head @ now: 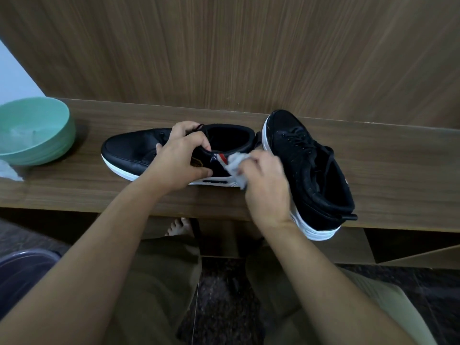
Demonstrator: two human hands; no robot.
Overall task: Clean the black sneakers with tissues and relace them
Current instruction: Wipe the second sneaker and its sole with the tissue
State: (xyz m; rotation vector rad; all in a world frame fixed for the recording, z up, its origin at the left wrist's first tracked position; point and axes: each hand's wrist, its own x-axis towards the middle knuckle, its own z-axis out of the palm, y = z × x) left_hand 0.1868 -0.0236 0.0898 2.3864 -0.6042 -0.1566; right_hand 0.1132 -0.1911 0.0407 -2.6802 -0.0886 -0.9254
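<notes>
the right hand (267, 188) has its fingers curled round a crumpled grey-white tissue (236, 168), pinching it and pressing it against the near side of a black sneaker (154, 153), close to the heel where a red and white mark shows. the left hand (181, 158) grips the same sneaker across its middle: the fingers are hooked over the collar by the tongue and a dark lace, and the thumb lies along the near side just above the white sole. this sneaker lies lengthwise on a brown wooden ledge (74, 190), toe pointing left, heel to the right, its opening facing up.

just to the right of it, a second black sneaker (308, 168) with a white sole rests on the same ledge, toe pointing away toward the wooden wall panel (249, 51) and heel toward the person, overhanging the near edge of the ledge. its laces are threaded and loose near the collar. the right hand sits just beside its inner side.

at the far left of the ledge stands a pale green bowl (49, 140) with something pale and crumpled inside, and another scrap of tissue (8, 171) lies just in front of it. below the ledge are the person's trousers (154, 282) and a bare foot (180, 227) on the dark floor.
</notes>
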